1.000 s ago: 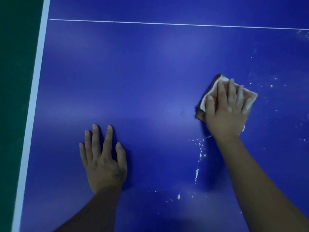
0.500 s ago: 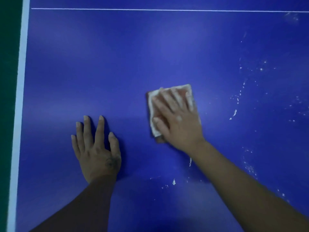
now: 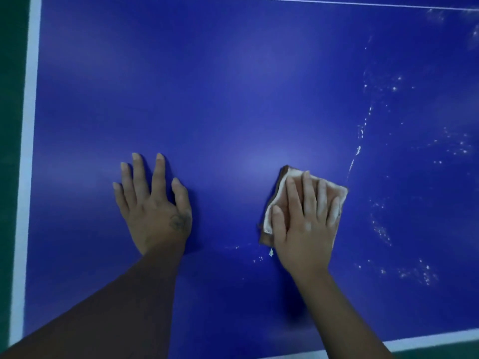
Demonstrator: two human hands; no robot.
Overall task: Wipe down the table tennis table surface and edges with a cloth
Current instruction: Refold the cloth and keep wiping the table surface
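Note:
The blue table tennis table [image 3: 233, 86] fills the view. A folded, pale cloth [image 3: 334, 193] lies flat on it right of centre. My right hand [image 3: 305, 224] presses down on the cloth with straight, spread fingers and covers most of it. My left hand [image 3: 153, 203] rests flat on the bare blue surface to the left, fingers spread, holding nothing.
White specks and smears [image 3: 360, 149] dot the surface to the right of the cloth, and a few lie just below it [image 3: 270, 252]. A white edge line [image 3: 28, 151] runs down the left side, another along the near edge [image 3: 427, 340]. Green floor [image 3: 10, 99] lies beyond.
My right hand slid the cloth left across the table, then back toward the right and nearer to me. The view shifted, bringing the near edge line into sight. My left hand stayed planted.

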